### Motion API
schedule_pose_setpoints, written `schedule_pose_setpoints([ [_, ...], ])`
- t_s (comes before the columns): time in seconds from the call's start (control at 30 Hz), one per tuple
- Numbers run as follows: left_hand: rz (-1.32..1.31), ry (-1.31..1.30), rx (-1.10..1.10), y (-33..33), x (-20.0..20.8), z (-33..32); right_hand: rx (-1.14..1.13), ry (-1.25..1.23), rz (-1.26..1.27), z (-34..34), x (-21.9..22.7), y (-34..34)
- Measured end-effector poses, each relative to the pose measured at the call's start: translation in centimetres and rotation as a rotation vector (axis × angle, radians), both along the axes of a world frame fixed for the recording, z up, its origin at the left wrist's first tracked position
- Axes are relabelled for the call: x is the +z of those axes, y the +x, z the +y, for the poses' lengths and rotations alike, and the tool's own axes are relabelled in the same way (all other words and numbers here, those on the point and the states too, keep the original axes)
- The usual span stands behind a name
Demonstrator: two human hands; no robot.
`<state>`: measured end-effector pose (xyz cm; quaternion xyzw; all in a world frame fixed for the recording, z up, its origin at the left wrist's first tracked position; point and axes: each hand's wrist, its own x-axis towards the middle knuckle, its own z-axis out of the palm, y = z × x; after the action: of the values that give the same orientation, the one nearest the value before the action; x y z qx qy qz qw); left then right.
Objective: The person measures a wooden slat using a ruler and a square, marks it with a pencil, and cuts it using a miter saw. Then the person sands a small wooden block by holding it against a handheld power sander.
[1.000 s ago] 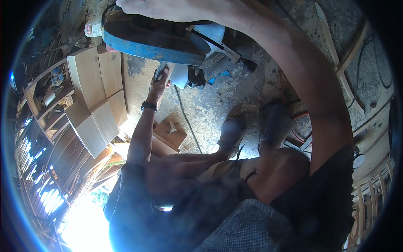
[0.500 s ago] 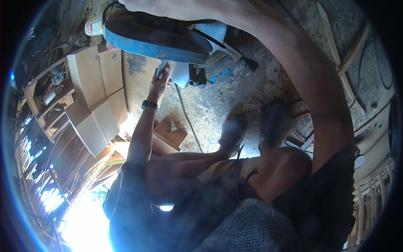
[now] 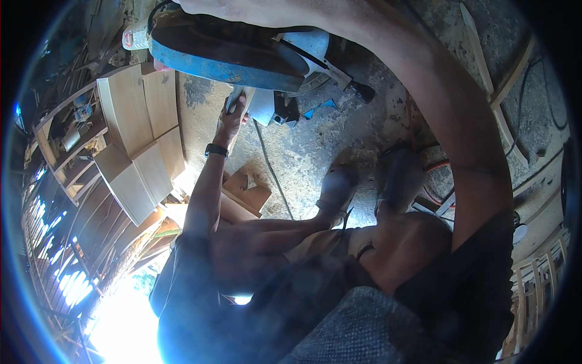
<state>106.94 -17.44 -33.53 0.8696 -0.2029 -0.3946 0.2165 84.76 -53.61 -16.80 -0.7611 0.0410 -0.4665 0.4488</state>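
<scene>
My left hand [image 3: 229, 124], with a dark band at its wrist, is closed round a narrow strip of wood [image 3: 246, 102]. The strip's far end reaches under a power saw, probably a mitre saw, with a worn blue guard [image 3: 212, 68]. My right arm arches over the saw from the right. Only the edge of my right hand [image 3: 193, 6] shows at the top of the view, above the saw's left end; its fingers are hidden. A dark knob [image 3: 364, 93] sticks out at the right of the saw's base.
Pale wooden box-like pieces [image 3: 130, 115] stand at the left, beside a curved wooden frame [image 3: 54, 148]. A brown wooden block [image 3: 245, 193] lies near my left forearm. A dark cable [image 3: 270, 170] crosses the concrete floor [image 3: 291, 155]. Long wooden strips [image 3: 479, 54] lie at right.
The saw appears shifted very slightly right in the view. Both arms stay nearly as they were, and my left hand keeps its hold on the strip.
</scene>
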Motion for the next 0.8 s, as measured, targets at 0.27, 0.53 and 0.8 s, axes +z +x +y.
schedule_pose_setpoints([
  [0.27, 0.011, -0.027, 0.031, -0.6, 0.6, -0.4, 0.104, 0.152, 0.192, -0.3, 1.9, 0.2],
  [0.53, 0.012, -0.021, 0.037, -0.3, 0.4, 0.0, 0.079, 0.202, 0.446, 0.8, 5.2, -2.1],
  [0.8, 0.021, -0.027, -0.001, 0.0, -0.3, -0.3, 0.065, 0.131, 0.07, 0.5, 1.5, -3.1],
])
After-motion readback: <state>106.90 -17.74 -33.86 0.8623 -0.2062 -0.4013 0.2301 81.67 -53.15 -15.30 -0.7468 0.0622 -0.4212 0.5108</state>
